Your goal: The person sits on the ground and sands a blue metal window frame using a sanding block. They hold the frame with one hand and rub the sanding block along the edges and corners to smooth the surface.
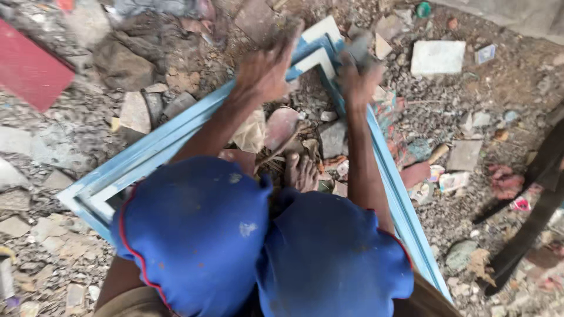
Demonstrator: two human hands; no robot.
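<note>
We judge blue frame (176, 132) stiff, light, awkwardly long. Left hand (264, 70) spread flat on corner; right hand (356, 76) blurred, grip unclear. Best hold: rails near corner.

1. Right hand (356, 75): motion-blurred; the grey object it grips cannot be identified.
2. Left hand (265, 69): fingers smeared by motion, so its contact with the blue frame (176, 132) is unclear.
3. Blue frame: near side hidden behind the blue shorts (258, 246); lower right rail cut off by the bottom edge.
4. Bare foot (301, 172): heel hidden by the knees.
5. Red slab (29, 67): cropped at the left edge.
6. Dark strip (529, 205): runs out of the right edge; kind unclear.
</note>
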